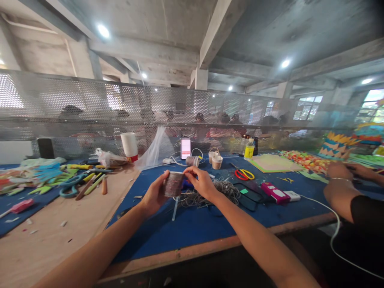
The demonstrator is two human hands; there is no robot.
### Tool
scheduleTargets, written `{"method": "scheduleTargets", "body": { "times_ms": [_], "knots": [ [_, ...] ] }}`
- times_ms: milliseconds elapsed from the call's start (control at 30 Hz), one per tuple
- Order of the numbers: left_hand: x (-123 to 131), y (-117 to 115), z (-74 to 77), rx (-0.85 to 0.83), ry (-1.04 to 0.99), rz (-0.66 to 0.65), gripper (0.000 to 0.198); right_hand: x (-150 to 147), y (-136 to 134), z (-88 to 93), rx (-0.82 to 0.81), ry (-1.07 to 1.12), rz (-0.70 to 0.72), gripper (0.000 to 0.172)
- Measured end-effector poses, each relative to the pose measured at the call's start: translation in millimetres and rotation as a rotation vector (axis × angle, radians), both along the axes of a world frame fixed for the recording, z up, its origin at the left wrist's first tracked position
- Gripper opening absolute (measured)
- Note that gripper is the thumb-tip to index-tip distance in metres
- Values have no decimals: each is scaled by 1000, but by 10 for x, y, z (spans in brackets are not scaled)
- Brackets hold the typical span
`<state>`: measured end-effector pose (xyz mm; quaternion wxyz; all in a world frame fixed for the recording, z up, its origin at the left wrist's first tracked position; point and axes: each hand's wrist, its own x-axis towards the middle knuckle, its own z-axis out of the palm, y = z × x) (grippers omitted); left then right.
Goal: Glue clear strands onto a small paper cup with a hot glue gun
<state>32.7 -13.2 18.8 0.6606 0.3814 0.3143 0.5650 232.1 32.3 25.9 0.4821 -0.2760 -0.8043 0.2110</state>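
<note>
My left hand (155, 193) is wrapped round the side of a small cup wound with brownish cord (173, 185), its pale rim upward, held above the blue mat (150, 236). At the cup's upper right edge, the thumb and fingers of my right hand (200, 182) pinch the rim; whether a cord end is between them is too small to tell. Beneath and behind my right hand lies a tangled heap of grey-brown cord (223, 193). A translucent glue stick (175, 209) rests on the mat below the cup. Something blue (188, 184) shows partly behind my right fingers.
Behind stand a phone (185, 148), another wound cup (192, 161), pale cups (217, 161) and a yellow bottle (249, 149). Red-yellow scissors (244, 174) and a magenta box (274, 193) lie rightward. Teal scissors (70, 186) lie left. A co-worker's arm (340, 188) reaches in at right.
</note>
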Motion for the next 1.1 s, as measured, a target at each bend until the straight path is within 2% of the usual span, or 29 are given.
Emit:
{"method": "scheduleTargets", "body": {
  "times_ms": [567,667,867,1100],
  "knots": [
    [-32,-21,8,13,-13,-109,56,-1,57,-57,-20,45,20,20],
    [-27,-31,13,35,2,-113,53,-3,66,-65,-10,50,16,20],
    [-21,-19,-21,36,6,-74,35,1,64,-68,-4,31,4,21],
    [-28,16,-64,17,45,-57,40,3,86,-103,17,4,10,21]
  ]
}}
